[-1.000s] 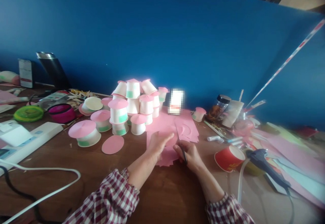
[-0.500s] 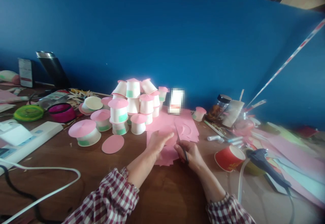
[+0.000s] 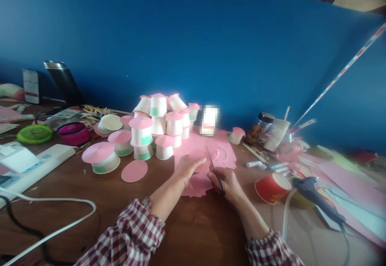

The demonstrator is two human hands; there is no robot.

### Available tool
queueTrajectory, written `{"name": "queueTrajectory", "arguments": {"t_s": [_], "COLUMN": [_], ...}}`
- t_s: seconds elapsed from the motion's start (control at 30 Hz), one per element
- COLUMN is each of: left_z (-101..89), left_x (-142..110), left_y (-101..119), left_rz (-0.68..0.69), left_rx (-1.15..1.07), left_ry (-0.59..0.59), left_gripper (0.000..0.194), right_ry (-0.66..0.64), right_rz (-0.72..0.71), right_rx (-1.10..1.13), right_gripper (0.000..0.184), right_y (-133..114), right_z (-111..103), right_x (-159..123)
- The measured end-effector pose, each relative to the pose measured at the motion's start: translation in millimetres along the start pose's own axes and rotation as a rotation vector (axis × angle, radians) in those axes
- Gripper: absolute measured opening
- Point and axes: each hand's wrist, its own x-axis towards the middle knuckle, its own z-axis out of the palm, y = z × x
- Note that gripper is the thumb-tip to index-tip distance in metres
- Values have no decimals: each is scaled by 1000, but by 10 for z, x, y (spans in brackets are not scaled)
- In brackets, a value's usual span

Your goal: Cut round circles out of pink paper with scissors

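Note:
My left hand (image 3: 187, 169) is closed on a piece of pink paper (image 3: 199, 162), its thumb pressed on top. Dark-handled scissors (image 3: 221, 185) sit in my right hand (image 3: 226, 181), with the blades pointing up and away beside the held paper. Below and behind both hands lie more pink sheets (image 3: 197, 185) with cut edges. A pink paper disc (image 3: 134, 171) rests flat on the table to the left of my left hand. White paper cups with pink paper tops (image 3: 141, 131) are stacked behind it.
A red paper cup (image 3: 273, 188) lies tilted right of my right hand, beside a glue gun (image 3: 319, 199) with its cord. A power strip (image 3: 45, 163) and white cable (image 3: 60, 199) are at left. A lidded jar (image 3: 261, 127) stands near the blue wall (image 3: 193, 49).
Very little differs. Both hands keep nearly the same place, with the scissors still beside the pink paper. The view has shifted slightly.

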Motion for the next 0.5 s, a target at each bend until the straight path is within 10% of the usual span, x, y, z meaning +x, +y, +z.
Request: {"name": "queueTrajectory", "arguments": {"t_s": [0.5], "left_z": [-32], "left_x": [4], "left_y": [50], "left_rz": [-16], "left_rx": [135], "left_ry": [-47], "left_gripper": [45], "right_ry": [-38], "right_rz": [34], "right_rx": [44], "right_gripper": [28], "right_y": [2], "right_z": [-6], "right_x": [-4]}}
